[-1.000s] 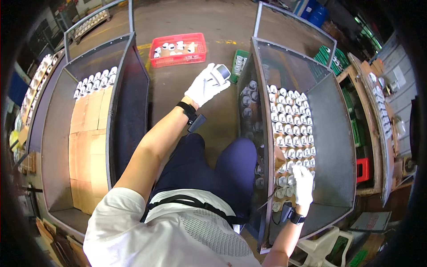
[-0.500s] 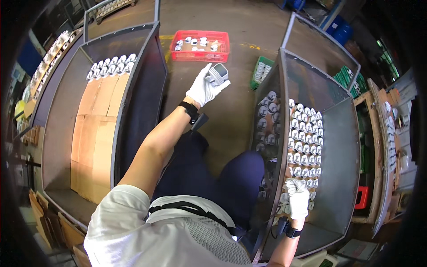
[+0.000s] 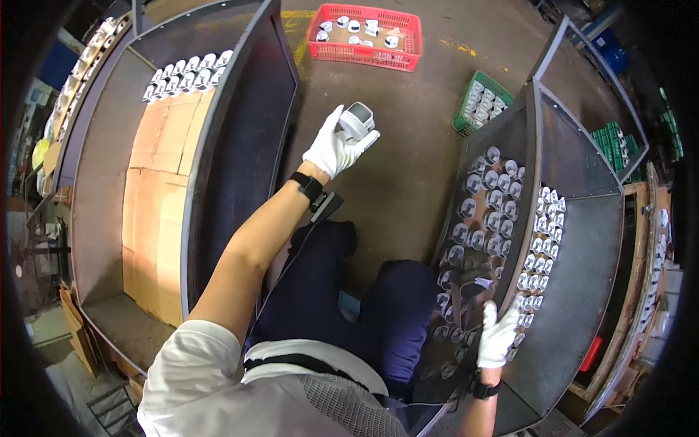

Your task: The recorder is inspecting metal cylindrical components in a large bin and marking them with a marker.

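Note:
My left hand [image 3: 332, 151], in a white glove, is held out over the floor between two metal carts. Its thumb and fingers close round a grey, cylindrical metal part that looks like a piston [image 3: 357, 121]. Over the near part of the right cart [image 3: 575, 264], my gloved right hand [image 3: 498, 336] has its fingers apart with nothing seen in them. It is close to the cart's inner side edge. Rows of similar pistons [image 3: 539, 264] stand in that cart beyond the hand.
In the left cart, brown cardboard [image 3: 148, 211] lies flat, with two rows of pistons [image 3: 188, 73] at its far end. A red crate [image 3: 364, 58] and a green crate [image 3: 466, 120] on the floor hold more parts. More pistons show at the right cart's side panel [image 3: 437, 255].
My right hand has risen from the pistons toward the cart's inner edge, and its curled fingers have spread. The left hand keeps the piston, now turned slightly. The view has shifted.

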Tool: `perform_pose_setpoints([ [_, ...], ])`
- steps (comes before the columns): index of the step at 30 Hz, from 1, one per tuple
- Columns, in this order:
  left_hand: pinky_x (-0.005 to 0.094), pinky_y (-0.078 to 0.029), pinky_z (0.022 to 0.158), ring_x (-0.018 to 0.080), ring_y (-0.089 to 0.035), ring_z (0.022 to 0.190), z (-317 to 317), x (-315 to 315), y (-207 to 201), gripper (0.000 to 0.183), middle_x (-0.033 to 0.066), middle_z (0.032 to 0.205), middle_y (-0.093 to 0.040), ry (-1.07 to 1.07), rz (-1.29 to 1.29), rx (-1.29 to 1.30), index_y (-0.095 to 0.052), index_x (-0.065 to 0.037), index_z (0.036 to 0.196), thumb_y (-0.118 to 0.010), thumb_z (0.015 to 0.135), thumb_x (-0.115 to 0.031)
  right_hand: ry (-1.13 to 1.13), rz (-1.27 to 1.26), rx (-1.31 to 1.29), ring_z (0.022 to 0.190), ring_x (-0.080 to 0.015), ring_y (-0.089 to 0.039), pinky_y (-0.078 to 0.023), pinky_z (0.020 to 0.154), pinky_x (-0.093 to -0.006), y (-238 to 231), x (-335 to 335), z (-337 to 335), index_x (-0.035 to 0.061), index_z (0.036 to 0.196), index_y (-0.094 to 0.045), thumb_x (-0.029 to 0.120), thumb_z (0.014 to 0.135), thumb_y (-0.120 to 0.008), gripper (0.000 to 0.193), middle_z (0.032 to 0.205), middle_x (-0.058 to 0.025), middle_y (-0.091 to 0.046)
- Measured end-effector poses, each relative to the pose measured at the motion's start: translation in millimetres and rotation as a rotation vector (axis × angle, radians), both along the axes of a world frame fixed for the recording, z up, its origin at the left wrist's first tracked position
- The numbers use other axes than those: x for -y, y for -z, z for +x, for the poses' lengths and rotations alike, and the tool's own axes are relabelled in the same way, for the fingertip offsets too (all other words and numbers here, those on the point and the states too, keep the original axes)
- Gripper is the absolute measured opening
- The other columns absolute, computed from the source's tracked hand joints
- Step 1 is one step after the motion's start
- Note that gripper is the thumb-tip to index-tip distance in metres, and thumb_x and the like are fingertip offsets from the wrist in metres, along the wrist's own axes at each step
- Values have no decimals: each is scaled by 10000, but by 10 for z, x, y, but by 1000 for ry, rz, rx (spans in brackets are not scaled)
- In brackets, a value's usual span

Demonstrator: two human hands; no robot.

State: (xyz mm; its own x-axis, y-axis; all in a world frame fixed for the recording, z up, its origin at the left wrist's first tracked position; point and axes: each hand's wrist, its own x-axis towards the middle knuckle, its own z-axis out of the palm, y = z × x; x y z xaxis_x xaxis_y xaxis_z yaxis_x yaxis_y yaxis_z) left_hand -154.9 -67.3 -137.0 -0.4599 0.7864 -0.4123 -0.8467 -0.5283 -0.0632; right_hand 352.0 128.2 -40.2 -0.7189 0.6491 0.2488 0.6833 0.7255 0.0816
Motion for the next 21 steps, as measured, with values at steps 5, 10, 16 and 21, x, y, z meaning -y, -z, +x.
perform_pose_setpoints([
  [5, 520, -602, 896, 347, -626, 1103, -24, -48, 289, 466, 144, 1191, -612, 37, -114, -134, -548, -74, 1266, -685, 942, -380, 296, -523, -122, 1289, -402, -527, -393, 1096, -442, -363, 136, -280, -29, 1468, -428, 328, 884, -772, 766, 1409, -264, -540],
  [10, 498, -611, 857, 331, -645, 1113, 87, 198, -39, 279, 104, 1178, -646, 131, -155, -27, -595, -144, 1165, -629, 972, -342, 420, -625, -103, 1282, -385, -528, -380, 1108, -430, -307, 83, -248, -32, 1478, -396, 326, 923, -724, 738, 1400, -262, -542],
  [16, 302, -551, 587, 291, -694, 782, 231, 621, -958, 624, 246, 1104, -681, 660, -145, -270, -583, 13, 1236, -400, 995, -532, 568, -593, 54, 1177, -431, -606, -477, 992, -461, -332, 196, -290, 8, 1517, -331, 496, 953, -635, 806, 1337, -268, -592],
  [21, 264, -516, 518, 277, -687, 685, 409, 1035, -1625, 699, 287, 1251, -650, 826, -93, -253, -498, 38, 1396, -322, 1014, -520, 729, -559, 749, 990, -358, -712, -562, 857, -448, -657, 120, -716, -64, 1554, -133, 672, 886, -598, 1097, 1158, -221, -679],
])
